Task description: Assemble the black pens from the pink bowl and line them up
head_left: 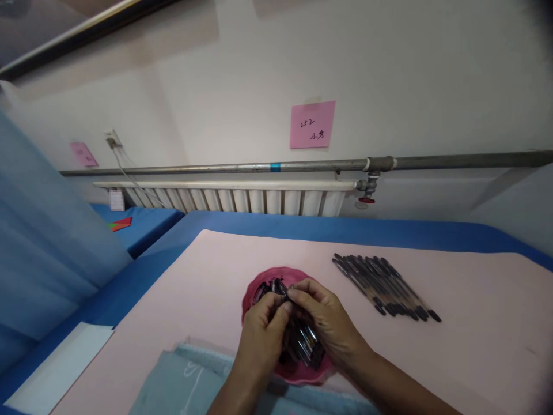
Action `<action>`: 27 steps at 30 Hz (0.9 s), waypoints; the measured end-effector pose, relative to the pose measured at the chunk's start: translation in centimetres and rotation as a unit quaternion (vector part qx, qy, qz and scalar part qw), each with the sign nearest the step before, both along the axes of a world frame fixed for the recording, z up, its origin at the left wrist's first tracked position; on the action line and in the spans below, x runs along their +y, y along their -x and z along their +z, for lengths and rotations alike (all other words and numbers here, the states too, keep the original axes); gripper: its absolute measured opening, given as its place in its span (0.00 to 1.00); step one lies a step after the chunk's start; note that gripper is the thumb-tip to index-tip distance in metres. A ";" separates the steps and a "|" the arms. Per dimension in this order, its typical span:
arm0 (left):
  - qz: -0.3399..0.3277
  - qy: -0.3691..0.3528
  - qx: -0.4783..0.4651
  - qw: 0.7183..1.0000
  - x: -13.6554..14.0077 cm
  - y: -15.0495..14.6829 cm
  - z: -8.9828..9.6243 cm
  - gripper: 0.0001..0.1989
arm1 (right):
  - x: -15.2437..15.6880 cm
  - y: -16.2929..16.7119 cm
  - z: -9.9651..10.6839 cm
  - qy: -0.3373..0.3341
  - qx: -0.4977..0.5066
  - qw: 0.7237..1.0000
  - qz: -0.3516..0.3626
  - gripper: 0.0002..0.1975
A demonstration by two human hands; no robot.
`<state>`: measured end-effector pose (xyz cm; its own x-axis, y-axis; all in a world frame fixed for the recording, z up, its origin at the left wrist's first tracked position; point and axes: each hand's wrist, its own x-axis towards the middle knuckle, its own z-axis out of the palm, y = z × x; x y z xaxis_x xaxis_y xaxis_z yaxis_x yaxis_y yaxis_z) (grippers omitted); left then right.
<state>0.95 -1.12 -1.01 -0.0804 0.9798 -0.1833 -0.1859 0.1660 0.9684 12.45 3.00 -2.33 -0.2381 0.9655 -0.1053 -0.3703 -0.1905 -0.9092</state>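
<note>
Though near, pen parts [305, 341] beneath grip [327, 317]

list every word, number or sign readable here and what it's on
"252": handwritten on the larger pink note above the pipe
"小": below it, followed by a character I can't read surely
Smaller pink note, left: too small to read
White card: blurred
Pens: any print too small to read

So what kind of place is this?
Indoors, possibly a treatment or massage room, though I can't be sure: a blue curtain hangs at the left, two blue-topped tables stand near it, and a white radiator runs behind.
</note>
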 end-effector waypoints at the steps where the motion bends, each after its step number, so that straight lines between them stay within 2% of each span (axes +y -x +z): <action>1: -0.006 0.002 0.000 1.000 0.0 0.0 0.0 0.15 | 0.0 0.0 0.1 -0.002 0.005 1.000 0.002 0.09; 4: -0.033 0.029 -0.037 0.998 -0.1 0.1 0.3 0.15 | -0.3 0.2 0.5 0.008 0.053 0.998 0.032 0.09; 7: -0.032 0.042 -0.073 0.996 -0.1 0.1 0.5 0.15 | -0.5 0.3 0.6 0.034 0.077 0.995 0.049 0.10; 10: -0.029 0.048 -0.078 0.995 0.0 0.1 0.5 0.16 | -0.4 0.3 0.5 0.038 0.060 0.997 0.032 0.08; 14: -0.038 0.051 -0.078 0.995 0.0 0.0 0.4 0.16 | -0.1 0.1 0.5 0.041 0.070 0.996 0.023 0.12; 19: -0.043 0.048 -0.084 0.994 -0.1 0.1 0.3 0.16 | -0.2 0.0 1.0 0.075 0.092 0.993 0.008 0.11; 27: -0.048 0.054 -0.083 0.994 -0.1 0.0 0.5 0.17 | -0.3 0.1 1.0 0.082 0.091 0.992 0.021 0.11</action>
<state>0.95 -1.17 -0.56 0.0519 0.9551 -0.2918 -0.3192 0.2927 0.9014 12.38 2.71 -1.36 -0.3077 0.9274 -0.2126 -0.5138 -0.3500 -0.7833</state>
